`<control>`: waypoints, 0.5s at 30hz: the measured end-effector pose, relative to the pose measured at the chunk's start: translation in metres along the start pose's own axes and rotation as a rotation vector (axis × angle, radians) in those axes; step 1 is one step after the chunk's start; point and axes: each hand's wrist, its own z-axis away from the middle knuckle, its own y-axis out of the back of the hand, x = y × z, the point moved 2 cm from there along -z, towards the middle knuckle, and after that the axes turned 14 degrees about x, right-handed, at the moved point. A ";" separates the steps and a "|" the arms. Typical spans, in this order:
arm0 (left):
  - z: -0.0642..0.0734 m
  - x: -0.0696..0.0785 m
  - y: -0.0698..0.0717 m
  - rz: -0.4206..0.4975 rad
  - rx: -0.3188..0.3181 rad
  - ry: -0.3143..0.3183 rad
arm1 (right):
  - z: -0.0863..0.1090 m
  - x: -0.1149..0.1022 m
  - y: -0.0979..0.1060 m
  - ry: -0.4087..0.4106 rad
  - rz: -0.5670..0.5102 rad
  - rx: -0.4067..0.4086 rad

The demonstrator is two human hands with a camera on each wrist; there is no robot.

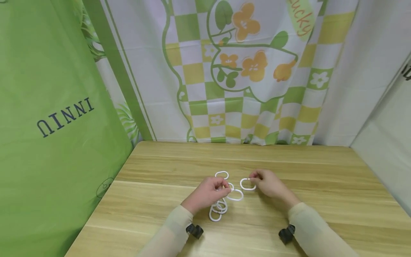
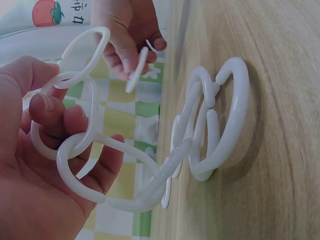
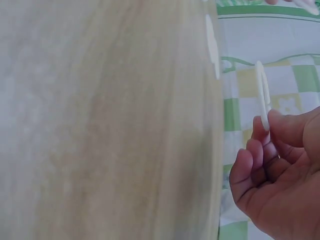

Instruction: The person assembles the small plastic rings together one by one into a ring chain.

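White plastic oval links, each with a small gap, are joined into a chain (image 2: 94,107). My left hand (image 1: 210,192) holds this chain just above the table, fingers curled and the thumb on an upper link. The end link (image 1: 241,196) sticks out to the right of the fingertips. Lower links (image 1: 211,215) hang down and lie bunched on the wood below the hand. My right hand (image 1: 269,184) pinches a single separate link (image 3: 262,95) by one end, between thumb and forefinger. This link's gap (image 1: 248,179) faces away from me, and it is apart from the chain.
Another white link (image 1: 221,172) lies on the wooden table (image 1: 160,160) beyond my left hand. A patterned curtain (image 1: 231,103) hangs along the table's far edge, and a green cloth (image 1: 64,160) hangs at its left side.
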 end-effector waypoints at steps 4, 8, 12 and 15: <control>0.001 0.000 0.000 -0.002 0.000 -0.001 | 0.007 -0.008 0.009 0.028 -0.017 0.010; 0.001 0.002 -0.001 -0.001 0.002 -0.002 | 0.014 -0.017 0.018 0.060 -0.042 0.011; 0.001 0.001 -0.002 0.008 -0.001 0.002 | 0.021 -0.024 0.023 0.082 -0.090 -0.004; 0.000 0.001 -0.003 0.016 -0.008 0.004 | 0.027 -0.029 0.023 0.108 -0.126 -0.032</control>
